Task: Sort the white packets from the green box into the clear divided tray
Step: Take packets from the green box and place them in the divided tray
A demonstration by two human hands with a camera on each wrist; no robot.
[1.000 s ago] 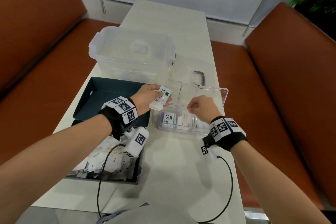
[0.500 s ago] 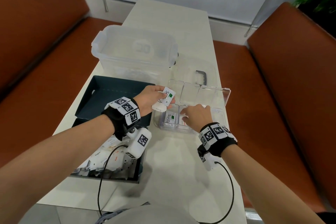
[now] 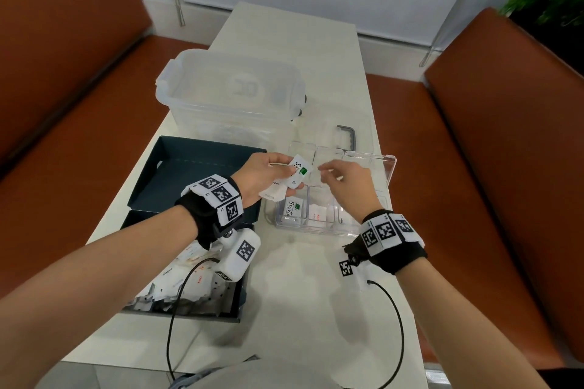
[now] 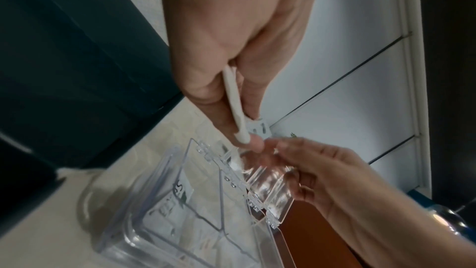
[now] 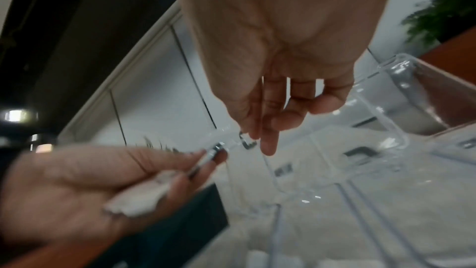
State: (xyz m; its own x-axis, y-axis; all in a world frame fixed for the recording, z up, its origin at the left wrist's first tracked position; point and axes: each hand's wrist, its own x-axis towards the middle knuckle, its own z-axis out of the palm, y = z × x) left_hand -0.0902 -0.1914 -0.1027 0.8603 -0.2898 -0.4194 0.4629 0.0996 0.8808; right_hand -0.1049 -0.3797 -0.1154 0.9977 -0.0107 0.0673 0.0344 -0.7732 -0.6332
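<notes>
My left hand (image 3: 292,172) grips a small stack of white packets (image 3: 298,174) over the left end of the clear divided tray (image 3: 390,164); the top packet has a green mark. From the left wrist view the packets (image 4: 235,107) are pinched edge-on between thumb and fingers. My right hand (image 3: 325,169) hovers just right of them with relaxed fingers, holding nothing. In the tray lie a Stevia packet (image 3: 292,208) and a red-printed packet (image 3: 317,215). The dark green box (image 3: 243,300) at the near left holds several more packets (image 3: 189,278), and its lid (image 3: 196,174) lies behind it.
A large clear storage bin (image 3: 230,98) stands behind the box. A clear lid with a grey handle (image 3: 347,136) lies flat behind the tray. Orange benches (image 3: 505,167) flank the white table (image 3: 300,309). Cables trail from both wrists toward the near edge.
My right hand has lifted out of the tray's near compartments and moved up and left toward the packets in my left hand. The left hand has kept its grip over the tray's left end.
</notes>
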